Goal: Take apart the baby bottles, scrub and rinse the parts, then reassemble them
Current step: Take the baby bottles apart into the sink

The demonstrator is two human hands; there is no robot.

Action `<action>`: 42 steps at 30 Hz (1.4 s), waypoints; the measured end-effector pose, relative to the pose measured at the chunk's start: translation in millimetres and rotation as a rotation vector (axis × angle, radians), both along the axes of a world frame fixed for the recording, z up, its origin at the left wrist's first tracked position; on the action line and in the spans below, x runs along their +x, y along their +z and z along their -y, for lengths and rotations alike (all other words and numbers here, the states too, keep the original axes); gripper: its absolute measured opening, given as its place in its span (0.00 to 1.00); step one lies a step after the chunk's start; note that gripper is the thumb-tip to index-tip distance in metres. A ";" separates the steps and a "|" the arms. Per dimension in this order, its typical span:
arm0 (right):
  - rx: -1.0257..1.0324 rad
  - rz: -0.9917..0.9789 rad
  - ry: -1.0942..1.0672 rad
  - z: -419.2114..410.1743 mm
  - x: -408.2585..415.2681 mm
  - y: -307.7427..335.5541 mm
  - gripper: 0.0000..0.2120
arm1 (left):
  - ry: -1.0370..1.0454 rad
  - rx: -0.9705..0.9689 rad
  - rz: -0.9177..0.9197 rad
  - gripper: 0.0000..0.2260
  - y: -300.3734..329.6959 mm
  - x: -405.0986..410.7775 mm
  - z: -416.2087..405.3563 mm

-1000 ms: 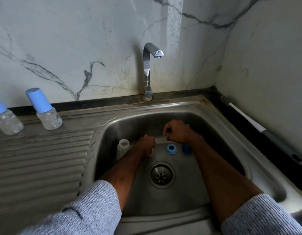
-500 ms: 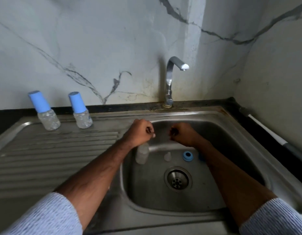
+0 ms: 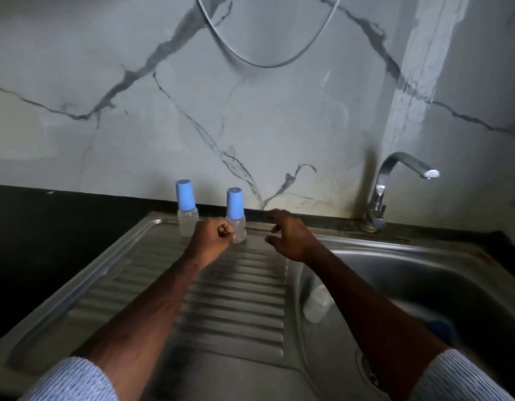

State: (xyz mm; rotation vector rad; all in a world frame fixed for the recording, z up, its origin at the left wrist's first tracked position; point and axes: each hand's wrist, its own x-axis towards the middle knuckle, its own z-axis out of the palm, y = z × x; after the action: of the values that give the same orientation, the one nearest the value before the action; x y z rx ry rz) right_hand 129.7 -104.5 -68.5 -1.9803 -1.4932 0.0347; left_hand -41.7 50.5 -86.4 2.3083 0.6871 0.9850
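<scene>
left hand (image 3: 211, 237) grip clenched, beside capped baby bottle (image 3: 236, 217) | right hand (image 3: 288, 238) grip released, over drainboard (image 3: 233, 287)

Bare forearms (image 3: 140, 311), pale blue-and-white finely striped sleeves (image 3: 74, 380), pushed up

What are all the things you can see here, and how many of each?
capped baby bottles: 2, clear with blue caps, upright at the back of the draining board
open bottle: 1, clear, in the sink basin by its left wall
blue part: 1, blue, in the basin, blurred
tap: 1, silver, behind the basin
sink: 1, steel, ribbed board on the left, basin on the right
cable: 1, grey, looped on the marble wall
left hand: 1, fisted beside the right capped bottle
right hand: 1, fingers spread, over the board
</scene>
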 end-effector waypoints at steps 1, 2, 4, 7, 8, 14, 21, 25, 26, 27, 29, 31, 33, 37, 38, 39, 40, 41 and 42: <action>0.027 0.024 0.000 -15.0 -2.4 5.8 0.29 | 0.002 -0.014 0.003 0.11 0.4 -1.1 -5.2; 0.047 0.035 -0.009 -28.5 -5.1 13.9 0.31 | 0.001 -0.029 0.004 0.09 0.7 -2.1 -9.4; 0.057 0.010 -0.030 -54.6 -7.7 28.4 0.35 | -0.006 -0.080 0.012 0.06 -0.6 -3.1 -16.0; 0.004 0.006 -0.009 -84.1 -14.3 39.4 0.36 | -0.013 -0.133 0.015 0.08 -3.3 -6.9 -16.7; -0.014 0.022 0.000 -89.4 -17.4 39.9 0.35 | -0.017 -0.143 0.023 0.10 -4.9 -8.2 -16.4; 0.148 0.006 -0.096 -73.6 -26.8 27.2 0.23 | -0.009 -0.093 0.048 0.18 -11.5 -10.4 -8.6; 0.372 -0.558 -0.036 31.9 11.2 1.4 0.22 | -0.174 0.065 0.026 0.34 -11.3 34.3 47.2; 0.380 -0.764 -0.008 112.8 30.5 -2.0 0.19 | -0.427 0.029 -0.062 0.29 -2.6 73.9 111.7; 0.371 -0.787 -0.034 134.6 35.4 -1.7 0.19 | -0.494 0.017 -0.076 0.27 -2.0 82.5 127.7; 0.353 -0.803 -0.059 153.5 40.5 -1.2 0.20 | -0.550 -0.001 -0.082 0.24 -2.0 89.2 141.5; 0.302 -0.756 -0.118 192.7 55.0 -6.0 0.18 | -0.637 -0.036 -0.112 0.22 -5.3 104.3 171.4; 0.249 -0.653 -0.170 226.3 68.8 -14.4 0.16 | -0.691 -0.044 -0.176 0.20 -10.7 118.0 199.8; 0.213 -0.651 -0.185 251.5 78.5 -27.3 0.14 | -0.756 -0.114 -0.271 0.16 -13.8 129.7 222.0; 0.117 -0.685 -0.179 280.7 85.5 -39.5 0.17 | -0.806 -0.173 -0.464 0.21 -19.5 146.8 243.9; 0.092 -0.670 -0.189 284.0 87.5 -40.1 0.17 | -0.797 -0.178 -0.475 0.24 -21.5 150.1 245.1; 0.069 -0.655 -0.192 285.9 89.4 -39.9 0.16 | -0.787 -0.179 -0.486 0.26 -22.3 152.6 245.2; 0.047 -0.653 -0.186 287.3 91.1 -40.2 0.16 | -0.783 -0.182 -0.499 0.27 -23.5 154.1 244.0; 0.033 -0.658 -0.176 289.0 92.6 -40.5 0.17 | -0.789 -0.189 -0.503 0.27 -25.1 155.5 241.5; 0.032 -0.662 -0.168 290.0 93.5 -41.3 0.19 | -0.803 -0.204 -0.496 0.27 -27.4 156.9 237.6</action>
State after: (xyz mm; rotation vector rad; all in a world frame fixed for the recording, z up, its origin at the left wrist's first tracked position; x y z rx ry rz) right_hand 223.2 -394.4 -109.8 -1.8079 -0.8912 0.5359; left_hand 115.2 -187.1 -113.8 2.3185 -0.0139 -0.0213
